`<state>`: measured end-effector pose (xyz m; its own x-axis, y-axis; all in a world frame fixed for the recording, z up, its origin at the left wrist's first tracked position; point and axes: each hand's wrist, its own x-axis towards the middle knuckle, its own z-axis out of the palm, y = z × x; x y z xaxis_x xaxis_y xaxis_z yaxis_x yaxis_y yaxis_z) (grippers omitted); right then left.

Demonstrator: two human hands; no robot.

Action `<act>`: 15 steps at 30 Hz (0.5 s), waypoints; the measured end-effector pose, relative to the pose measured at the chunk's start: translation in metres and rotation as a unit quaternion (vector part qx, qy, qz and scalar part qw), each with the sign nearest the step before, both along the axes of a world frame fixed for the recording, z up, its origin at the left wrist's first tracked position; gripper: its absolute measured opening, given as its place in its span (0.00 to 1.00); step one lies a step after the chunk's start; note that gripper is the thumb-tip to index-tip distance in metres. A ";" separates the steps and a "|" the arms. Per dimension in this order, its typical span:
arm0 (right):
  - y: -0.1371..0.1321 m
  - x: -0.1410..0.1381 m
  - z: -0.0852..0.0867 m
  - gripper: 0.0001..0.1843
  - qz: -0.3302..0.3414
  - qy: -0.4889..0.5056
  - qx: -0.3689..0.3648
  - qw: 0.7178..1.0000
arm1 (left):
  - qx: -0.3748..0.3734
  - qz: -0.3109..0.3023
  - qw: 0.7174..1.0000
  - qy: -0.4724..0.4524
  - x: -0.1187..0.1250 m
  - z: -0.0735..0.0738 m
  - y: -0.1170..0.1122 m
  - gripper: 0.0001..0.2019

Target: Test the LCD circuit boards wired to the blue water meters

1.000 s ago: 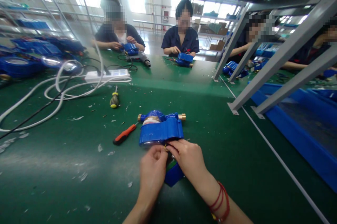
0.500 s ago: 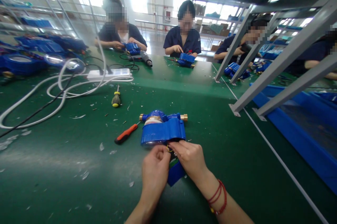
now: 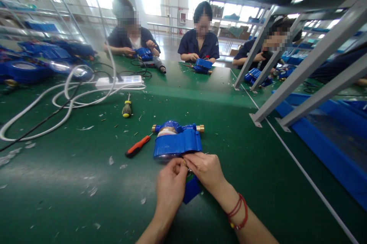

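A blue water meter [image 3: 177, 143] with brass threaded ends lies on its side on the green table. At its near edge my left hand [image 3: 171, 179] is closed in a pinch on a thin yellow wire [image 3: 184, 162]. My right hand [image 3: 207, 169] is closed beside it, fingertips at the dark opening in the meter's housing; what they grip is hidden. Below the fingers hangs a blue cover [image 3: 191, 190], with a bit of green circuit board [image 3: 189, 177] partly showing above it. An orange-and-black screwdriver [image 3: 137, 147] lies left of the meter, its tip close to the brass end.
A yellow-and-black screwdriver [image 3: 126, 109] lies farther back. White cable [image 3: 64, 110] loops from a power strip [image 3: 120, 81] at left. Blue meters [image 3: 25, 70] are piled far left. Grey metal legs [image 3: 304, 60] and a blue tray [image 3: 321, 141] stand right. Several co-workers sit opposite.
My left hand has shifted slightly right, closer to my right fingers, and less of the yellow wire shows. The meter stays put. A co-worker at the left has raised one hand.
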<state>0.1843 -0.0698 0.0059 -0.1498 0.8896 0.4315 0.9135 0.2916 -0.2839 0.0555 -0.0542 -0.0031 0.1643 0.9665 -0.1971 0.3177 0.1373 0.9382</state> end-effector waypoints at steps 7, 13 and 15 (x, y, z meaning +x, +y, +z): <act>-0.005 0.002 0.001 0.09 -0.006 -0.005 0.010 1.000 | -0.010 0.009 1.000 -0.012 0.000 -0.005 0.000 0.13; -0.004 0.002 -0.002 0.09 -0.009 -0.013 0.013 1.000 | -0.009 -0.004 1.000 -0.007 -0.001 -0.002 0.001 0.13; -0.003 0.002 -0.002 0.09 -0.009 -0.015 0.016 1.000 | -0.006 -0.006 1.000 -0.001 -0.001 -0.001 0.001 0.13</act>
<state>0.1866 -0.0726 0.0042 -0.1470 0.8783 0.4549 0.9264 0.2834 -0.2479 0.0541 -0.0534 -0.0040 0.1772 0.9621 -0.2074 0.3175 0.1436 0.9373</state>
